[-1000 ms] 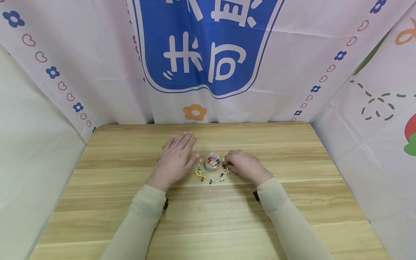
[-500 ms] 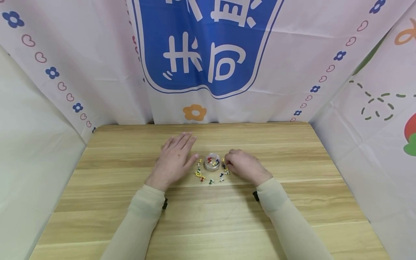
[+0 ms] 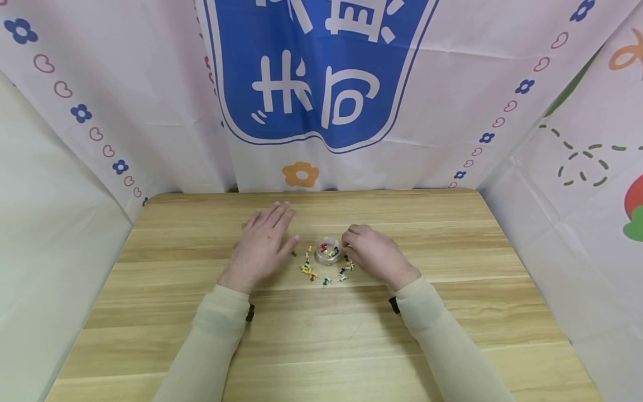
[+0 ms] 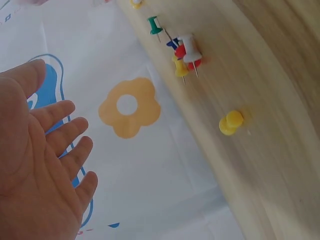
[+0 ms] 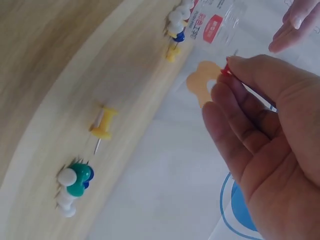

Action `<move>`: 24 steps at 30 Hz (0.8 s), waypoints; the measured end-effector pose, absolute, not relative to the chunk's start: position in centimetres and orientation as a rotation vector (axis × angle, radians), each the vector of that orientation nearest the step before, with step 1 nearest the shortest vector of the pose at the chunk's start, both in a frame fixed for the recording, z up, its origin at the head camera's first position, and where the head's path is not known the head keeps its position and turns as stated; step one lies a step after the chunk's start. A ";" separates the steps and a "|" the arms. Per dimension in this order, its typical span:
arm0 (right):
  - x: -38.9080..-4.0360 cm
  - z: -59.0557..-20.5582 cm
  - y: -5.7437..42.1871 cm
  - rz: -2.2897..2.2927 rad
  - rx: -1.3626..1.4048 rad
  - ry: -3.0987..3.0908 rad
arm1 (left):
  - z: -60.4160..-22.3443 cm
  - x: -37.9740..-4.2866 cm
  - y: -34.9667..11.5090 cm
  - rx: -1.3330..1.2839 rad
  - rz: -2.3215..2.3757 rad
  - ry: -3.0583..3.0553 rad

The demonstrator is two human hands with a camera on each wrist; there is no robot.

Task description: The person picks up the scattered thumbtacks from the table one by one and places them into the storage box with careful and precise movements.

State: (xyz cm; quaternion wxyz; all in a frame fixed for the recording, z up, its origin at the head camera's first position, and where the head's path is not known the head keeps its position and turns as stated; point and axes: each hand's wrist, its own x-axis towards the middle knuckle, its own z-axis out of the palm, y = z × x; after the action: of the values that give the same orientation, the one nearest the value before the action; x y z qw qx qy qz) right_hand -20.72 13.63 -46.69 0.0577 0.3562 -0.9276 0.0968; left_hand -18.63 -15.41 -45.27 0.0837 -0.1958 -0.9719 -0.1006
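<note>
A small round clear plastic box [image 3: 328, 257] with several coloured push pins inside stands on the wooden table. My right hand [image 3: 377, 254] is at its right side, thumb and finger pinching a red push pin [image 5: 226, 69] with the metal point showing. To the left of the box lies my left hand [image 3: 258, 245], fingers straight and spread, palm bare in the left wrist view. A green push pin [image 3: 294, 253] lies beside its thumb. Loose push pins in yellow, white, green, red and blue form an arc around the front of the box, including a yellow push pin [image 5: 104, 123].
The wooden table [image 3: 321, 346] ends at a white cloth [image 3: 191, 134] with a blue printed badge behind it. Cloth walls also rise at both sides. A clump of white, green and blue push pins [image 5: 76, 180] lies on the right wrist view's left side.
My left hand has slid a little to the left, and a green push pin now shows beside its thumb. My right hand has shifted slightly left and away from me, closer to the box.
</note>
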 end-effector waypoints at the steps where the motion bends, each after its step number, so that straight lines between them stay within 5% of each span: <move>1: -20.7 -46.6 13.5 0.290 1.080 -2.795 | -45.2 -18.6 -15.5 -0.581 -0.302 -2.900; 24: -20.1 -47.5 11.9 0.232 1.120 -2.755 | -45.0 -18.8 -16.4 -0.563 -0.302 -2.904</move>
State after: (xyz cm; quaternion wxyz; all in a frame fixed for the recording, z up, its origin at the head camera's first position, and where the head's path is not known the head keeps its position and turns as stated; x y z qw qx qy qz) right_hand -20.14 11.93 -47.50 0.0794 0.3743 -0.9207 0.0774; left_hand -18.76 -16.40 -44.99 0.0840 -0.1886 -0.9732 -0.1012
